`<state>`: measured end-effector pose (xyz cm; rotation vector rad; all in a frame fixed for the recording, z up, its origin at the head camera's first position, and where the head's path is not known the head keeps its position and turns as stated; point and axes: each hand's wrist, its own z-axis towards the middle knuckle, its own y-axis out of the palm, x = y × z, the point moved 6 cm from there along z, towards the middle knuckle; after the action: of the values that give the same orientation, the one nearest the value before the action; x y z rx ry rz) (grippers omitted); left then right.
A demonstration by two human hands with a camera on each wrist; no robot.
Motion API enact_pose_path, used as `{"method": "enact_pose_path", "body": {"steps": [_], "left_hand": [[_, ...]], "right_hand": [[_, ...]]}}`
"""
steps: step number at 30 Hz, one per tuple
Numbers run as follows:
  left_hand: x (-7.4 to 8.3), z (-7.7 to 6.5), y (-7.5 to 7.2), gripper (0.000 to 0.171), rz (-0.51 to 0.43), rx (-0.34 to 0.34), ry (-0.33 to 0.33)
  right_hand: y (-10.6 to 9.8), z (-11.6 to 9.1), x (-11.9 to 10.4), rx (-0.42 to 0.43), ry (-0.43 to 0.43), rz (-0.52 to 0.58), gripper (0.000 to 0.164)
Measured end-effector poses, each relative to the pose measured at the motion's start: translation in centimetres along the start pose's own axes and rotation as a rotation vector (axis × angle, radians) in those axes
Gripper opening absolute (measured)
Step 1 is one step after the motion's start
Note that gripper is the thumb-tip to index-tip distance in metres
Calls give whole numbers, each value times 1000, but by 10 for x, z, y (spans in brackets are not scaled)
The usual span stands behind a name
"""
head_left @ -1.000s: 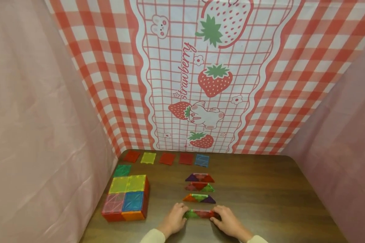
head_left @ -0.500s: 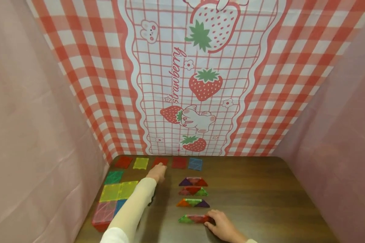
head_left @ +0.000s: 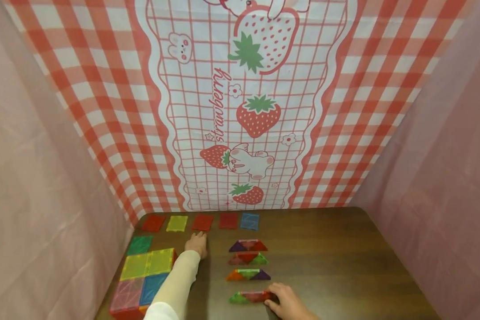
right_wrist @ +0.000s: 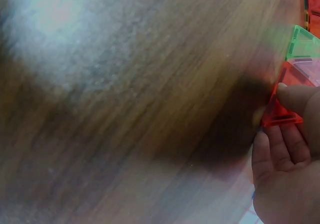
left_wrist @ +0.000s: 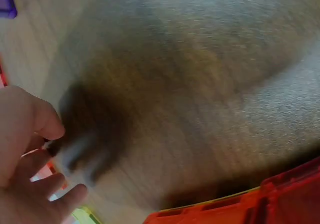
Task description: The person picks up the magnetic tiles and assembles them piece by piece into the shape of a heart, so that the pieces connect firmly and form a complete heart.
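Fingers apart, the left hand [head_left: 197,245] had the red tile [head_left: 202,222] at twelve o'clock; the right hand [head_left: 286,302] pinched the tile strip [head_left: 249,297] at nine. Reaching seemed in hand, calling next for a pinch.

Location type: fabric-screened tabletop booth; surrounding room type cannot be determined. Indicators: 1 wood-grain table [head_left: 324,249], 1 strawberry-print checked cloth [head_left: 240,104] behind it, 2 pink drapes [head_left: 44,178] flanking it.
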<state>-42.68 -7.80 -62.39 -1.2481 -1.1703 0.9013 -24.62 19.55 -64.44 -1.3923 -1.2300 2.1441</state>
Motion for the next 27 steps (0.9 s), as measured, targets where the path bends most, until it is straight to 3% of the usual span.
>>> {"method": "enact_pose_path", "body": {"steps": [5, 9, 12, 14, 18, 22, 27], "left_hand": [[-1, -2, -2, 51, -14, 56, 16], [-5, -6, 0, 65, -58, -21, -18], [-6, -10, 2, 64, -48, -58, -24], [-5, -13, 1, 58, -15, -23, -16], [4, -20, -6, 52, 61, 110, 22], [17, -36, -3, 53, 125, 140, 31], [35, -72, 2, 51, 124, 136, -21]], "right_hand": [[-2, -1, -2, -5, -16, -23, 11], [2, -2, -3, -58, 25, -20, 13], [4, -1, -4, -58, 34, -13, 12], [4, 0, -4, -42, 30, -10, 11], [3, 3, -4, -9, 2, -18, 10], [2, 3, -4, 22, -35, -31, 10], [2, 1, -6, 104, -68, -74, 11]]}}
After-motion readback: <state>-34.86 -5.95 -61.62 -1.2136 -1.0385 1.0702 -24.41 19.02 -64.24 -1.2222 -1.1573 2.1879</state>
